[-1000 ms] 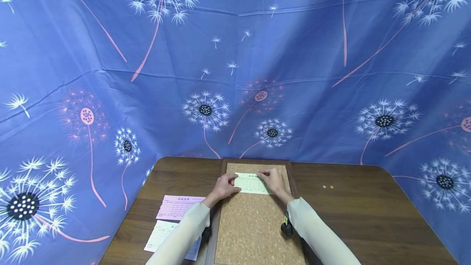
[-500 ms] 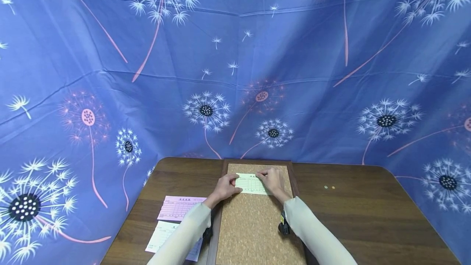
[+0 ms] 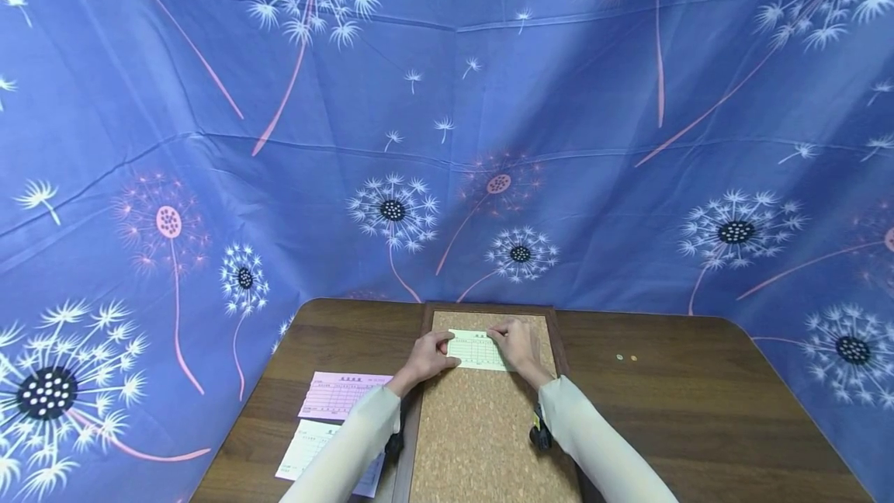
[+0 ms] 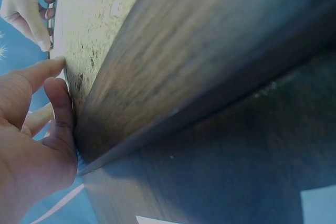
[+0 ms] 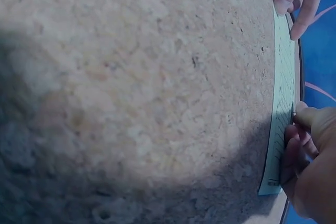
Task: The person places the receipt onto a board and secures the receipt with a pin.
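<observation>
A pale green printed paper slip (image 3: 477, 351) lies flat on the upper part of a framed corkboard (image 3: 489, 425). My left hand (image 3: 426, 358) is at the slip's left end, thumb and index finger spread apart and pressing near its lower and upper corners. At the top edge, right of the middle, my right hand (image 3: 519, 343) touches the slip with its fingertips bunched together. Whether something small sits under those fingertips is hidden. In the right wrist view the green slip (image 5: 281, 93) runs between both hands.
Left of the board lie a pink slip (image 3: 338, 394) and a white slip (image 3: 307, 445), partly covered by my left sleeve (image 3: 349, 449). Two small round pieces, one greenish (image 3: 619, 357) and one orange (image 3: 634, 358), lie on the wooden table (image 3: 698, 410) to the right. A blue dandelion-print cloth (image 3: 447, 99) hangs behind.
Both hands stay at the same places on the green slip. The right forearm has drawn in slightly to the left, and the head view has shifted a little.
</observation>
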The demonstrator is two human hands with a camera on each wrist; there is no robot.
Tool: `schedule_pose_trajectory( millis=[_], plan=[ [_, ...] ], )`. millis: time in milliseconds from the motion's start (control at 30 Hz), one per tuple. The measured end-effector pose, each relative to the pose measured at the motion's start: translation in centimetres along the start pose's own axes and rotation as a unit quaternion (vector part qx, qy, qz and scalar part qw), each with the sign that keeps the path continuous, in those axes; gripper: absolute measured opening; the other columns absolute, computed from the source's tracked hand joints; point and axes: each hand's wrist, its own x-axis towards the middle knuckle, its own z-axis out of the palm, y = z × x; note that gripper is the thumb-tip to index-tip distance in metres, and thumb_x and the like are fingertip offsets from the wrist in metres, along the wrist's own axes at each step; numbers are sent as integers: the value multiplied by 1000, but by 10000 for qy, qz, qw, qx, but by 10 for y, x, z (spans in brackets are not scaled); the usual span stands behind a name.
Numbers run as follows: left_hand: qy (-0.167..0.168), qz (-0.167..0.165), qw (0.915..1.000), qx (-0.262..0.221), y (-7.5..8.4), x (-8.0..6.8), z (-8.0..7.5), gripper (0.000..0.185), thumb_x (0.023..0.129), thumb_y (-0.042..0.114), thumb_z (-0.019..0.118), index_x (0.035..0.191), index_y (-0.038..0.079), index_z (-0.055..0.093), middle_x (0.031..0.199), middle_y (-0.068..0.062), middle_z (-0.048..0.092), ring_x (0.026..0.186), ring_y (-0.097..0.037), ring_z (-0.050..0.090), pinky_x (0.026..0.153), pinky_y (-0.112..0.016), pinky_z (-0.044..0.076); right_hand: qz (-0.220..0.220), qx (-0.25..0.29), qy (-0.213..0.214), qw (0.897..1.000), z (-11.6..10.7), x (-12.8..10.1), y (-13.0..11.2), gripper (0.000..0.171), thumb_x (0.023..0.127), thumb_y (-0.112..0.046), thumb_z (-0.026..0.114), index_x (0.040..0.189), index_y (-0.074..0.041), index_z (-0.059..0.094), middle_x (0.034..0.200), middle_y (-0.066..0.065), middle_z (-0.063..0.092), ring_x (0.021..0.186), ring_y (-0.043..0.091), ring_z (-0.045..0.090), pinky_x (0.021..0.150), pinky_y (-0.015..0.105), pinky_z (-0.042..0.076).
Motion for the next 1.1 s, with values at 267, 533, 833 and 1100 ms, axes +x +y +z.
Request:
schedule_pose_trajectory(
  millis=[267, 533, 833, 1100],
  plan=[
    [53, 54, 9999, 80, 1, -1, -2, 53, 77, 3, 81, 125, -11, 64, 86, -21, 60, 66, -8, 44, 58, -17, 37, -39, -208, -147, 9997, 0, -1, -6, 11, 89, -22, 78, 95, -13, 83, 97, 6, 80, 93, 29, 76, 63, 41, 58],
    [19, -85, 10000, -1, 5, -2, -3, 53, 77, 1, 81, 125, -11, 64, 87, -21, 60, 64, -7, 44, 55, -16, 37, -95, -295, -248, 9992, 1, -2, -6, 11, 90, -18, 78, 95, -11, 83, 99, 7, 79, 94, 29, 76, 65, 41, 59],
    [52, -77, 10000, 28, 5, -2, -3, 52, 77, 1, 81, 124, -12, 64, 87, -23, 61, 67, -9, 44, 59, -17, 37, -176, -136, -136, 9997, 2, -2, -3, 10, 88, -18, 80, 95, -11, 83, 98, 7, 80, 96, 30, 76, 69, 43, 60],
    [42, -73, 9999, 111, 5, -3, -2, 53, 77, 2, 81, 125, -11, 64, 87, -21, 60, 68, -9, 44, 61, -18, 36, -146, 128, -79, 9998, 2, -2, 2, 10, 85, -21, 83, 93, -15, 83, 89, 4, 79, 78, 19, 72, 61, 35, 55]
  ],
)
